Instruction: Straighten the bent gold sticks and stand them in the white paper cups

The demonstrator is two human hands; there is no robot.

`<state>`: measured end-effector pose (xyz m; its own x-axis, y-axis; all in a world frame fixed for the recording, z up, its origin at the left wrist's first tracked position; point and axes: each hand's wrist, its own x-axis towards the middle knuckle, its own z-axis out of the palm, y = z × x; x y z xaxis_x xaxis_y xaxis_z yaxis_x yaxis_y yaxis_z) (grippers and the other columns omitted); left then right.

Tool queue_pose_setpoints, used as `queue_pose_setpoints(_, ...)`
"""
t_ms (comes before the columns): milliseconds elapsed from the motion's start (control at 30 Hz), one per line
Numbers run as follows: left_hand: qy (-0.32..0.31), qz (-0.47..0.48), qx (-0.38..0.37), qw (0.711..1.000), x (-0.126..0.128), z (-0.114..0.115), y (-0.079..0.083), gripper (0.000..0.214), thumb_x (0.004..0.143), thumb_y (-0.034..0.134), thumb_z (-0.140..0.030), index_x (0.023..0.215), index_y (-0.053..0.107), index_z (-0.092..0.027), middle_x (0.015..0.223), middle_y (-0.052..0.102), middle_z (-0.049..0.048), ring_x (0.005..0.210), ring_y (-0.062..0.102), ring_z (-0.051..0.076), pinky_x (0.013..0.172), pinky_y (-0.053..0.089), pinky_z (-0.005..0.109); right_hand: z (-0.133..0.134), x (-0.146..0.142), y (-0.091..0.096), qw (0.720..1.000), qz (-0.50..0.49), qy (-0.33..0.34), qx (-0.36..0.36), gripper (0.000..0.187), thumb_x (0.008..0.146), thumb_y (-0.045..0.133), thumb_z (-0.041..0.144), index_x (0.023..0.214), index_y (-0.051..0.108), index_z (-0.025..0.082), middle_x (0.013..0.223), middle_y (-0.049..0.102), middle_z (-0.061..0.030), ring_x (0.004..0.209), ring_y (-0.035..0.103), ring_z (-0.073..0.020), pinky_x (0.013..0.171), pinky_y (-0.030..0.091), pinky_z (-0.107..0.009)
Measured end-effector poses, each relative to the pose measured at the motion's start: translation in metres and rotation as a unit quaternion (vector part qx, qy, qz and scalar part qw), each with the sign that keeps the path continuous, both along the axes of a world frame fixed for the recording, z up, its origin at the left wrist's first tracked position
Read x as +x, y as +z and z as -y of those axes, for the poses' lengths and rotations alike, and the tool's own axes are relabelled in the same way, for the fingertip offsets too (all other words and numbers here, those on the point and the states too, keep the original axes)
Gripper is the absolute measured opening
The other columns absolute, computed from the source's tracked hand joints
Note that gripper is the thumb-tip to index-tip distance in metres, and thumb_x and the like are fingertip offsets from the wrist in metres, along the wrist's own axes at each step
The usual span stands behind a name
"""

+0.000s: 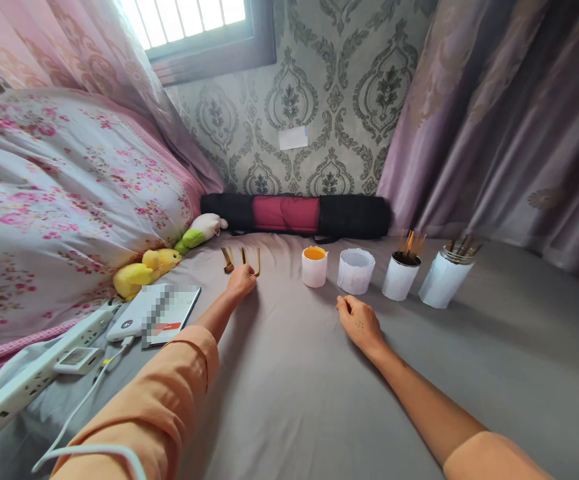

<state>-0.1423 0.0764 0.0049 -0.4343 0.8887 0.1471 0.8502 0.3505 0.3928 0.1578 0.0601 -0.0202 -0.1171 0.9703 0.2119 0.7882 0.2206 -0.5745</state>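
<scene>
My left hand reaches forward over the grey bedsheet, its fingers closed at the lower end of a thin gold-coloured piece. Close by stand another thin gold-coloured piece and a small gold-coloured bundle. My right hand rests on the sheet, loosely curled, with nothing visible in it. Just beyond it is a wide white-wrapped container, beside a smaller white cup with an orange-yellow inside. To the right, a white-wrapped can and a larger white-wrapped jar hold thin sticks.
A black and dark-red roll bag lies along the wall. At left are plush toys, a white power bank, a booklet, a small white device and a power strip. A white cable runs by my left sleeve.
</scene>
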Motion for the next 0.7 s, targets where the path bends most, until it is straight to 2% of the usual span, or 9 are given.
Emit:
queue_pose_setpoints(333, -0.013, -0.043, -0.011, 0.999, -0.004, -0.011, -0.006, 0.025, 0.072, 0.048, -0.014, 0.093, 0.062, -0.012, 0.096, 0.063, 0.0120, 0.093, 0.055, 0.019, 0.076, 0.038, 0.023, -0.001, 0.000, -0.002, 1.000, -0.004, 0.006, 0.001, 0.037, 0.086, 0.034, 0.038, 0.074, 0.062, 0.018, 0.069, 0.064, -0.0058, 0.066, 0.055, -0.0150, 0.053, 0.026, -0.023)
queue_pose_setpoints(700, -0.030, -0.074, -0.017, 0.997, -0.007, -0.022, -0.009, 0.026, 0.072, 0.046, -0.013, 0.091, 0.063, -0.010, 0.097, 0.063, 0.0134, 0.095, 0.055, 0.019, 0.079, 0.038, 0.023, 0.001, 0.000, 0.001, 1.000, 0.004, 0.007, 0.001, 0.037, 0.086, 0.033, 0.038, 0.071, 0.060, 0.018, 0.064, 0.062, -0.0049, 0.060, 0.052, -0.0136, 0.053, 0.025, -0.023)
